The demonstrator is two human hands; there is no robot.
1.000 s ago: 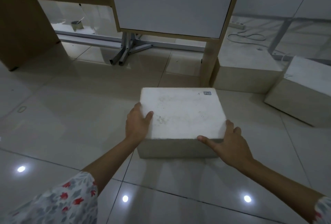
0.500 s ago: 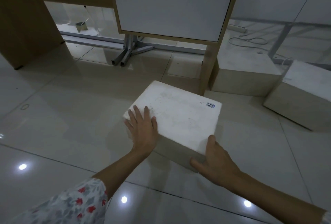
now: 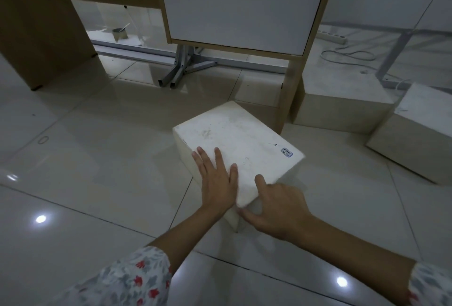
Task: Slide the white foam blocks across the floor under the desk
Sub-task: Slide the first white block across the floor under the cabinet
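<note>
Right now the white foam block (image 3: 234, 149) sits on the tiled floor (image 3: 102, 171), turned at an angle, with its far corner close to the wooden leg (image 3: 289, 100) of the counter (image 3: 239, 4). The left hand (image 3: 217, 181) lies flat on the near part of its top face, fingers spread, gripping nothing. The right hand (image 3: 276, 205) cups the near corner, thumb up on the top edge and fingers against the side, a loose open hold that closes round nothing.

The likeliest trouble is that far corner. Pushed straight on at this angle, the block could catch on the leg and jam or swing round instead of passing under. The glossy tile probably lets it slide easily, so an uneven shove from one hand could spin it further. Foam dents, and pressing hard at a corner may crumble it.

Further in, the metal frame feet (image 3: 176, 70) lie across the floor under the counter and could stop the block short. To the right, two more foam blocks (image 3: 342, 107) (image 3: 415, 139) stand beyond the leg, apart from this one.
</note>
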